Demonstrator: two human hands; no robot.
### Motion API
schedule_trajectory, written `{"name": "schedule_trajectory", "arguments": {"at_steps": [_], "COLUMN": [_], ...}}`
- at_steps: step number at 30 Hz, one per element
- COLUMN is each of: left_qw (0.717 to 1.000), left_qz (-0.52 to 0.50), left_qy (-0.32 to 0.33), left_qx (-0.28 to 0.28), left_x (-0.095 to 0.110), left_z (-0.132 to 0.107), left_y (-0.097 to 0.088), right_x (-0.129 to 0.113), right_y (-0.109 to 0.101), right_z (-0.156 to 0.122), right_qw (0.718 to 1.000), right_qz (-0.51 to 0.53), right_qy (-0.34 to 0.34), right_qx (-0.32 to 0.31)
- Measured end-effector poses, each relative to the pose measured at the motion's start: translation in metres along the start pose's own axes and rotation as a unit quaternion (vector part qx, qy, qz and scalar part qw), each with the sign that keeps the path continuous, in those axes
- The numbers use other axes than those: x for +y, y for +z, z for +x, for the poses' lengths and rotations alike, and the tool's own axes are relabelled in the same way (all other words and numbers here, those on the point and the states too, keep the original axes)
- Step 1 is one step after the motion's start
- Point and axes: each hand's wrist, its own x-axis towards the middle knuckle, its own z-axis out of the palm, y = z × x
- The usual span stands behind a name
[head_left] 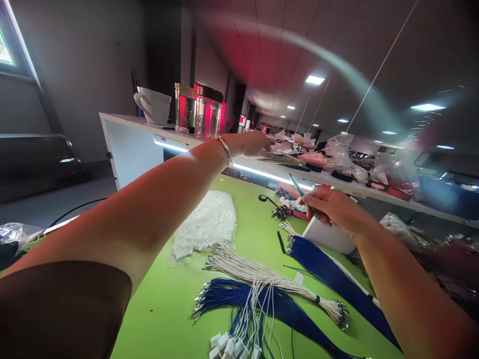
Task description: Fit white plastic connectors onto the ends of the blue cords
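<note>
My left hand (256, 143) stretches forward over the shelf and is at the near edge of a stack of papers (282, 158); its fingertips are mostly hidden, so I cannot make out a grip. In my right hand (331, 207), closed above the worktable, is a slim pale-blue pen-like tool (296, 184), pointing up and left. Below lie a bundle of white wires (258, 269), blue wires (288, 311) with metal terminals, and several white connectors (232, 346) on wire ends. Another blue wire bundle (333, 274) lies beneath my right forearm.
A bag of white connectors (209, 222) sits on the green table (149, 324). On the shelf stand a white mug (154, 105), a lidded clear jar (207, 114) and plastic bags (339, 152). A light strip (273, 177) runs below the shelf. Black tape (264, 198) lies behind.
</note>
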Motion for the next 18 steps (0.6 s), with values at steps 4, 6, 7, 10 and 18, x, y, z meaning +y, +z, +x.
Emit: {"name": "schedule_trajectory", "arguments": {"at_steps": [4, 6, 7, 10, 18], "left_qw": [0.998, 0.995, 0.993, 0.987, 0.978], "left_qz": [0.038, 0.049, 0.050, 0.042, -0.020], "left_qy": [-0.018, -0.048, -0.068, -0.112, -0.143], "left_qx": [0.045, 0.068, 0.078, 0.104, 0.150], "left_x": [0.005, 0.011, 0.015, 0.024, 0.020], "left_z": [-0.007, -0.010, -0.012, -0.017, -0.008], "left_y": [0.007, 0.012, 0.014, 0.020, 0.031], "right_x": [-0.024, -0.032, -0.036, -0.047, -0.078], "right_y": [-0.002, -0.003, -0.004, 0.000, 0.045], "right_z": [0.016, 0.026, 0.031, 0.053, 0.131], "right_qw": [0.991, 0.972, 0.956, 0.889, 0.822], "right_qz": [-0.079, -0.134, -0.173, -0.325, -0.479], "right_qy": [-0.049, -0.092, -0.114, -0.154, -0.135], "right_qx": [0.098, 0.172, 0.210, 0.285, 0.278]}}
